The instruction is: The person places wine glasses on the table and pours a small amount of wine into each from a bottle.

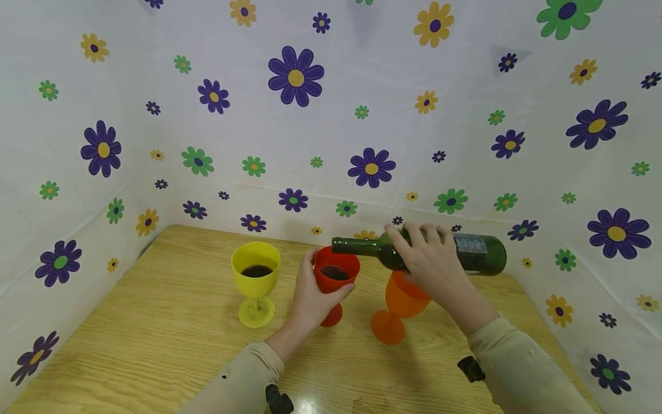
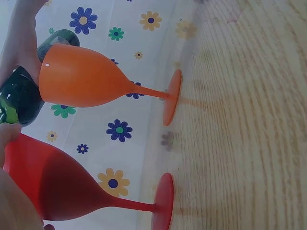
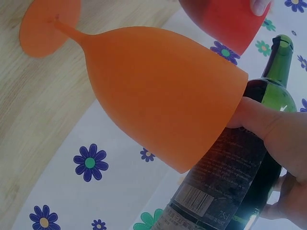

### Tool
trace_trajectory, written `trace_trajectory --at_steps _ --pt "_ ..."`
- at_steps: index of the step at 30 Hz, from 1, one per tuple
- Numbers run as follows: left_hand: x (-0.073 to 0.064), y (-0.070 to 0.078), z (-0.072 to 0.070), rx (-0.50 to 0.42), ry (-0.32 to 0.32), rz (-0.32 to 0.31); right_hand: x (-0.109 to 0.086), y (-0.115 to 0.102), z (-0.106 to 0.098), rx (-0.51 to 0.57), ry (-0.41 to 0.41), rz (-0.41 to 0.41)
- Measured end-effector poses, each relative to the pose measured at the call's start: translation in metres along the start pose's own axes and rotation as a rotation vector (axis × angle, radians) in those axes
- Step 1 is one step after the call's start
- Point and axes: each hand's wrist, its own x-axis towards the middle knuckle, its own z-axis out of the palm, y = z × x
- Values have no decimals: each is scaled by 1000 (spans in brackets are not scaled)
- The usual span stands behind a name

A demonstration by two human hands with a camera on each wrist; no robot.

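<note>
My left hand [image 1: 316, 293] grips the bowl of a red goblet [image 1: 336, 282], thumb across its near side. Dark liquid lies inside it, and its foot rests on the table in the left wrist view. With my right hand [image 1: 431, 259] I hold a green glass wine bottle [image 1: 488, 253] around its body, almost level. The bottle's mouth points left and overlaps the red goblet's rim in the head view. In the right wrist view, dark liquid and a printed label [image 3: 216, 177] show on the bottle. An orange goblet [image 1: 400, 299] stands under my right hand, its rim partly hidden.
A yellow goblet [image 1: 256, 287] with dark liquid stands left of the red one. The wooden table [image 1: 155, 322] meets white flower-patterned sheeting [image 1: 233, 132] at the back and both sides. Dark straps [image 1: 472, 369] sit on both sleeves.
</note>
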Motion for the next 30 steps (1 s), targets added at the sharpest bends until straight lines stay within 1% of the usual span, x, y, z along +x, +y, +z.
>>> trace_trajectory --at_steps 4,6,11,15,17,19,21,23,24,25,26,28,29,30 --pt "-2 1 -1 28 27 0 0 -1 0 2 5 0" --pt "-3 2 -1 39 38 15 0 -2 0 3 10 -1" --pt "-6 5 -2 72 71 85 1 -2 0 8 19 -4" --pt "-9 8 -3 90 115 144 2 -2 0 18 17 -3" --pt "-10 9 -3 94 154 196 3 -2 0 25 12 1" --pt "-12 11 -3 87 209 277 3 -2 0 29 8 3" --pt "-14 13 -3 78 263 372 3 -2 0 33 6 4" --pt "-17 17 -3 59 296 481 2 -2 0 34 9 4" --pt "-19 18 -3 44 295 536 2 -2 0 32 13 2" --pt "-21 20 -2 31 279 585 2 -2 0 31 16 3" --pt "-23 21 -1 18 250 634 1 -1 1 30 20 3" --pt "-29 24 3 -22 151 705 1 -1 1 29 26 5" --pt "-33 26 6 -46 85 715 1 -1 0 27 29 5" --pt "-37 27 9 -68 18 707 0 -1 0 26 30 6"
